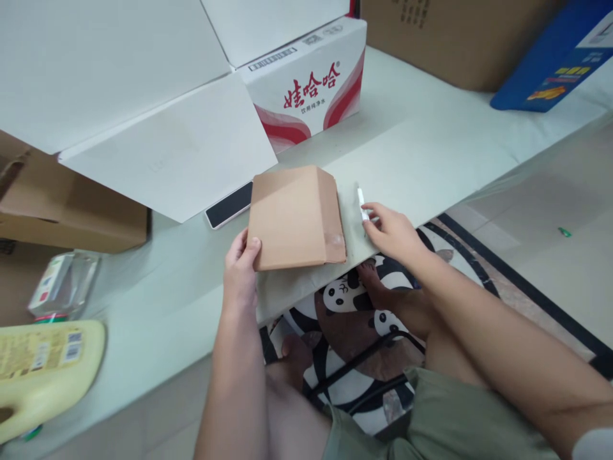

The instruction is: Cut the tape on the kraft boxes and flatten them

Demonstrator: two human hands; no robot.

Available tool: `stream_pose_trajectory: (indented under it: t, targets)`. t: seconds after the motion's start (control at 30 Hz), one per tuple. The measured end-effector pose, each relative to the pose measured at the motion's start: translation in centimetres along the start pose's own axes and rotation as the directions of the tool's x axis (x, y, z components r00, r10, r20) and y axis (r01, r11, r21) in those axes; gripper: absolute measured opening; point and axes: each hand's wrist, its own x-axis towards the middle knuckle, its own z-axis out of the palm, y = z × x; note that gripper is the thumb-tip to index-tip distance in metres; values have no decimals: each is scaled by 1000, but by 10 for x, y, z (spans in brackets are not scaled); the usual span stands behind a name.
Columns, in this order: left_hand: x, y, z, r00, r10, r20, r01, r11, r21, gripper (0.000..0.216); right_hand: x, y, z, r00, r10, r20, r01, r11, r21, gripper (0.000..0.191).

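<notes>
My left hand point(242, 263) grips the lower left corner of a small brown cardboard box point(290, 217), its thumb lying on the top face. The box is tilted a little above the table, with a taped side panel facing right. To the right of it, my right hand point(390, 231) pinches a slim white tool point(361, 203) between thumb and fingers. A thin greyish tip at its upper end makes it look like a utility knife. The tool and the box are apart. Partly behind the box lies a flat black-faced device with a pale edge point(230, 205), perhaps a phone.
A white carton with red lettering point(311, 89) and open white flaps stands behind. Brown cartons point(460, 38) and a blue package point(550, 70) are at the back right. A clear bottle point(67, 281) and yellow jug point(52, 377) lie left. The pale table's point(167, 300) front edge runs diagonally.
</notes>
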Motion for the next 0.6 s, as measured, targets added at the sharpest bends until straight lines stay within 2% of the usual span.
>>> stream_pose_trajectory:
  t: [0.1,0.2,0.27,0.33,0.43,0.6]
  targets:
    - [0,-1,-1,1000,-5,14,5,1000,8,50,-1,3,11,974,-178,-142,180,984,6,37]
    - [0,0,-1,1000,-6,13,6,1000,5,50,-5,3,23,909,-405,-96,411,910,48,31]
    - [0,0,0,1000,-4,3,4,1000,-2,52,-7,1,30,857,-513,-39,515,853,91,37]
    - [1,0,-1,1000,-15,-12,15,1000,-9,53,-9,-1,34,824,-567,-10,563,816,135,48]
    - [3,0,-4,998,-54,-29,53,998,-32,53,-9,-3,39,804,-595,-16,586,787,196,65]
    - [5,-1,-5,997,-64,-42,62,996,-60,52,-13,-8,44,764,-645,-5,616,727,303,78]
